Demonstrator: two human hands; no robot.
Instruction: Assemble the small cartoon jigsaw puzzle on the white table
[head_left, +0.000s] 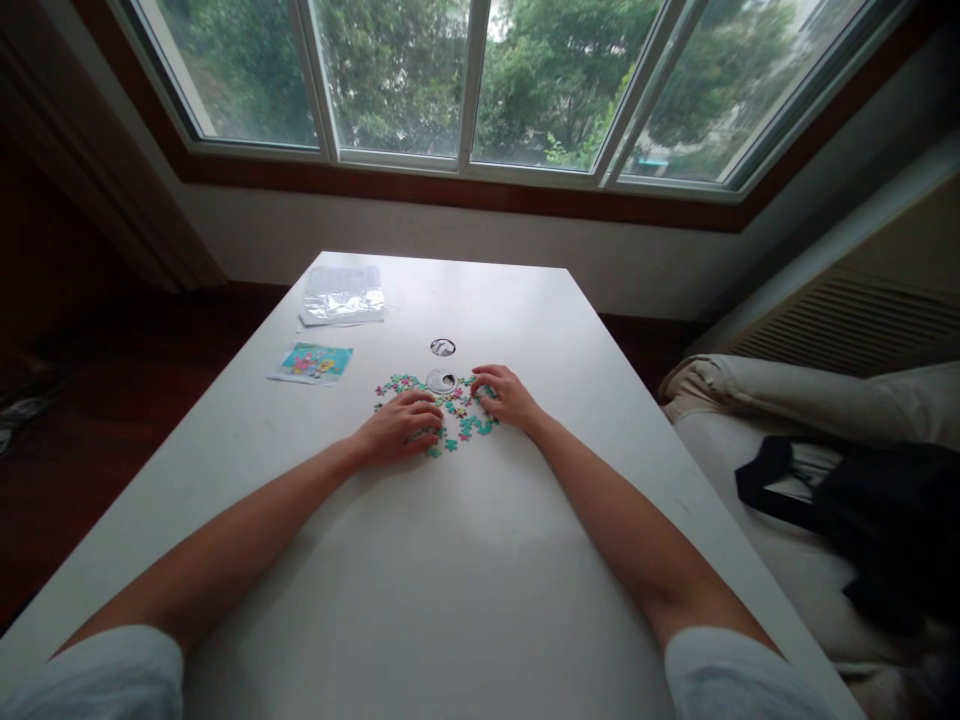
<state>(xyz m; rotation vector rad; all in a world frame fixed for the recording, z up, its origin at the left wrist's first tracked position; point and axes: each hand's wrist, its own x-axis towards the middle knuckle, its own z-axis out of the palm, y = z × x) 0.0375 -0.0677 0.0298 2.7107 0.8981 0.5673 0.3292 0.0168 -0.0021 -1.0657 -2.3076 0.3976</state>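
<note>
On the white table [431,580], the left hand [405,425] and right hand [511,396] sit apart, fingers curled among scattered puzzle pieces [459,410]; any grip is unclear. Sorting seems underway; picking one calls for a fingertip pinch.

I see room for a hand between the forearms [262,525], over the white table [420,600]. Ahead, puzzle pieces [451,445] bar it; farther left, a picture card [313,363] and plastic bag [343,300].

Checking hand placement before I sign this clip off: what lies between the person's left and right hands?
In the head view, small colourful pieces lie scattered on the white table between the left hand and right hand.
</note>
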